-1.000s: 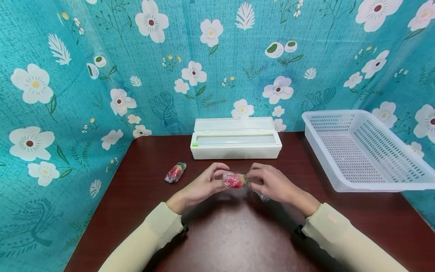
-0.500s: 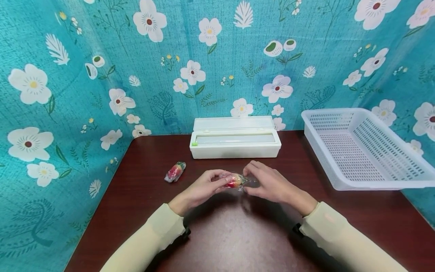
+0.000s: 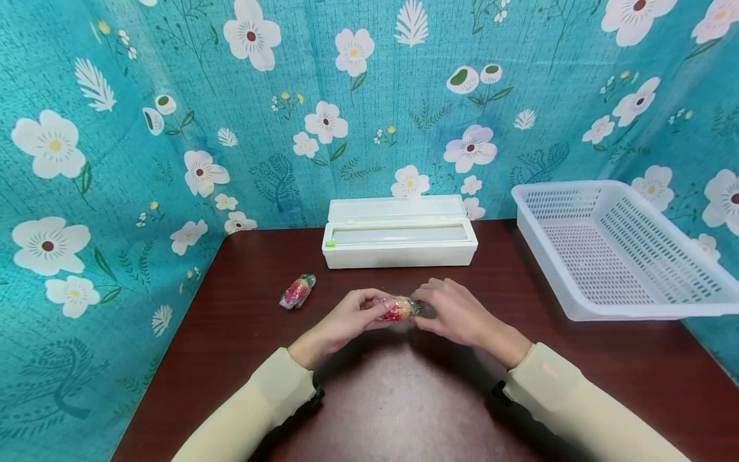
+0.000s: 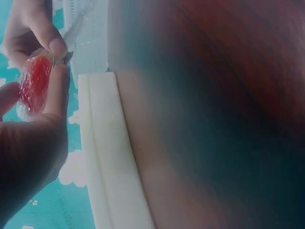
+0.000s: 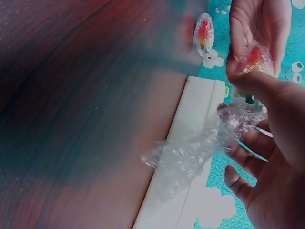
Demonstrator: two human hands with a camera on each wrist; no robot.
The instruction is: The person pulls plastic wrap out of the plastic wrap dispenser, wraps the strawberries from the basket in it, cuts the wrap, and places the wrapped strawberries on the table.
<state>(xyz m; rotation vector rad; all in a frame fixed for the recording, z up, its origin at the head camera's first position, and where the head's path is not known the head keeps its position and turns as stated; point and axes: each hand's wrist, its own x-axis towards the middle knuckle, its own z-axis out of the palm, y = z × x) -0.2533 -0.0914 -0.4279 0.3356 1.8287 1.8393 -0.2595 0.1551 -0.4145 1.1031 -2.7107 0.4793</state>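
Note:
Near the middle of the table, my left hand [image 3: 340, 324] holds a strawberry [image 3: 403, 309] wrapped in cling film, thumb on top and fingers behind. Its body is red, paling to yellow near the green leafy end, which points right. At that end the fingers of my right hand [image 3: 464, 316] pinch the gathered film. A loose, crumpled tail of cling film [image 5: 183, 155] hangs from the right fingers in the right wrist view. In the left wrist view the strawberry [image 4: 35, 81] lies between the left fingers and thumb, with the right thumb at its top.
Another wrapped strawberry [image 3: 297, 291] lies on the dark red table [image 3: 248, 256] to the left. Behind the hands stands a white cling film dispenser [image 3: 398, 258], lid raised. A white perforated basket [image 3: 548, 279] is at the right. Flowered teal cloth [image 3: 369, 96] hangs behind.
The left thumb has come down over the strawberry. My right hand first drew back slightly with film stretched from the leafy end, then closed in on that end again.

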